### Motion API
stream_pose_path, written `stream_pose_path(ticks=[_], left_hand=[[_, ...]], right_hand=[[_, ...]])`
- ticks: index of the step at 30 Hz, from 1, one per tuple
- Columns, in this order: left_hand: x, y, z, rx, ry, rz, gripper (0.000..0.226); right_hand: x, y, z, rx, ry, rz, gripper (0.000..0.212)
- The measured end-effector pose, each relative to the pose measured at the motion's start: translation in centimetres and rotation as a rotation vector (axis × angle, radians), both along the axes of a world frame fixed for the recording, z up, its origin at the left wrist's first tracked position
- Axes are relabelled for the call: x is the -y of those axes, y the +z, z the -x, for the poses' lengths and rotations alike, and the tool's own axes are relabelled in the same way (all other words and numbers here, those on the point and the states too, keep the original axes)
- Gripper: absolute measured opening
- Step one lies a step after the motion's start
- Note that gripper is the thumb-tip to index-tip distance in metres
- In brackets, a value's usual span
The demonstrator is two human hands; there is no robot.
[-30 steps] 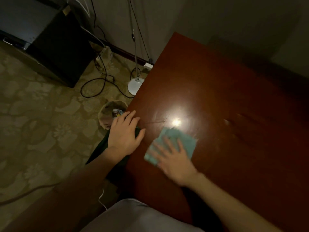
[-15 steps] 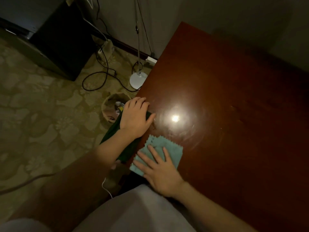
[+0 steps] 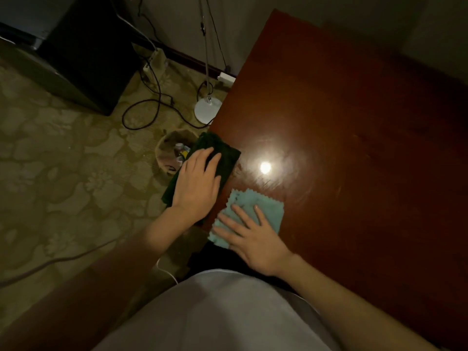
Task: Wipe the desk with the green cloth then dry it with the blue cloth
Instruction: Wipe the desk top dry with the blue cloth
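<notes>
Glossy wooden desk (image 3: 354, 148), soft cloths

Both hands lie palm down at the near left corner of the desk (image 3: 354, 148). The left hand (image 3: 196, 182) rests flat at the desk's left edge, its fingers straight and close together, pointing away from the body and slightly toward the desk's middle; beneath it is the green cloth (image 3: 222, 158). Its bare forearm runs back and down to the left, off the desk. The right hand (image 3: 255, 239) is just beside it, nearer the body, at the desk's front edge, fingers spread and straight, pressing the blue cloth (image 3: 268, 211). Its forearm crosses the desk's front edge toward the lower right. The two hands are close but not touching.
</notes>
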State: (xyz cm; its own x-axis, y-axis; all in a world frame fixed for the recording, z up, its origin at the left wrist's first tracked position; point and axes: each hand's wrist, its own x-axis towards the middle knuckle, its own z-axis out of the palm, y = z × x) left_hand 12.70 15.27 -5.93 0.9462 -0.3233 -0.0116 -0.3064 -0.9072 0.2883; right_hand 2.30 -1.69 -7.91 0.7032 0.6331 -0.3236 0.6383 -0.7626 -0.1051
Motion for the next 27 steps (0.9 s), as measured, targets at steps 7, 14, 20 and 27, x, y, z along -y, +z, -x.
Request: stream_pose_path(ticks=[7,14,20,27], left_hand=[[0.2,-0.2,0.6,0.004,-0.002,-0.051,0.047],[0.0,-0.1,0.6,0.0,-0.012,-0.051,0.047],[0.8,-0.4,1.2,-0.019,0.051,-0.091,0.048],[2.3,-0.4,2.1,-0.032,0.136,-0.122,0.053]], right_hand=[[4.6,-0.5,-11.1,0.036,-0.732,0.035,0.055],[-2.2,-0.4,-0.1,0.027,-0.161,-0.04,0.055],[6.3,-0.6,-5.8,0.072,-0.352,0.036,0.053],[4.0,-1.0,-0.6,0.125,-0.513,-0.003,0.054]])
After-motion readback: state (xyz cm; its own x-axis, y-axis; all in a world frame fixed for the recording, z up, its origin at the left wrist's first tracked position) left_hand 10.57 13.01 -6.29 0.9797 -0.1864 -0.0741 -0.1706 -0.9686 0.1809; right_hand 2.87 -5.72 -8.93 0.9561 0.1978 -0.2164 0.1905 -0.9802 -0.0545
